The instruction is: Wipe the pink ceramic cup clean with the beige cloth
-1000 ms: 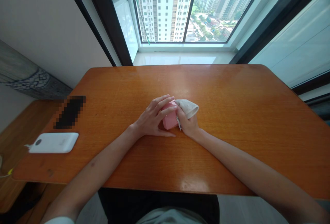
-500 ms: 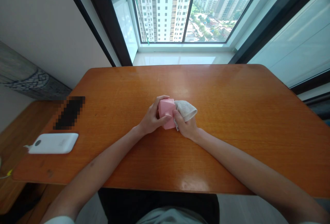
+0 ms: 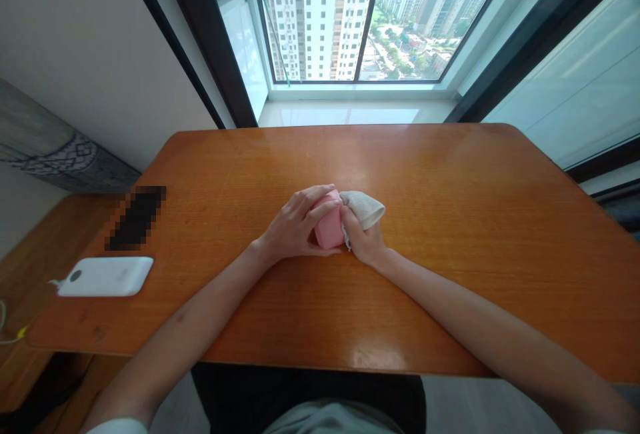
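At the middle of the orange wooden table (image 3: 450, 221) my two hands meet around a small pink box-like object (image 3: 330, 231). My left hand (image 3: 295, 227) wraps over its top and left side, fingers curled on it. My right hand (image 3: 364, 241) presses a folded beige cloth (image 3: 367, 207) against the object's right side, fingers closed on the cloth. Most of the pink object is covered by my fingers.
A white flat device (image 3: 105, 277) with a cable lies near the table's left edge, and a dark pixelated item (image 3: 136, 217) sits just behind it. A lower wooden surface (image 3: 30, 267) adjoins on the left. Beyond the far edge is a window sill (image 3: 345, 114).
The pink object, tipped up with its face showing half a second ago, is again laid low under my left fingers. The cloth hand has stayed against its right side.
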The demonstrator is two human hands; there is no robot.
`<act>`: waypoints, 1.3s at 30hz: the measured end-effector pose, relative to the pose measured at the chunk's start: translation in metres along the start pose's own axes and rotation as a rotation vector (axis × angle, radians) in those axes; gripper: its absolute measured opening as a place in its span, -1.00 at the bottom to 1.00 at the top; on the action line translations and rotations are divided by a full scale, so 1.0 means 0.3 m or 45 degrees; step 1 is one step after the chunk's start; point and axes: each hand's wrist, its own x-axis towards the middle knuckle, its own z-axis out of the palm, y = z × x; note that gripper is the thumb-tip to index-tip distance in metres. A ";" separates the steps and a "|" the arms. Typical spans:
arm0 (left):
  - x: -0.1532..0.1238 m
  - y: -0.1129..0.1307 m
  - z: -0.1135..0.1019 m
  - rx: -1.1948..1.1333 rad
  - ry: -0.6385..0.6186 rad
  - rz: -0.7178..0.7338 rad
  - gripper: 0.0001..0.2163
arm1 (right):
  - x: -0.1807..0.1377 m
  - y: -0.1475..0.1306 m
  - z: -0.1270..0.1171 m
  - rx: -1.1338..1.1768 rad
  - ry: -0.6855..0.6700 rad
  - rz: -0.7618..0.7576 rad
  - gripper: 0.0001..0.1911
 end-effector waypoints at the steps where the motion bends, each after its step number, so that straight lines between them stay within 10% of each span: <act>1: 0.002 0.005 0.001 0.001 0.010 -0.015 0.02 | -0.001 0.001 -0.001 -0.004 -0.005 -0.007 -0.65; 14: 0.007 0.048 0.038 -0.655 0.112 -0.691 -0.23 | -0.003 0.001 -0.004 -0.197 -0.058 -0.152 -0.65; 26: -0.001 -0.007 0.013 -0.072 0.023 -0.002 0.00 | 0.013 0.003 0.003 -0.003 0.032 0.029 -0.66; 39: -0.004 0.032 0.042 -0.642 0.088 -0.641 -0.14 | -0.009 0.000 -0.001 -0.201 -0.052 -0.104 -0.61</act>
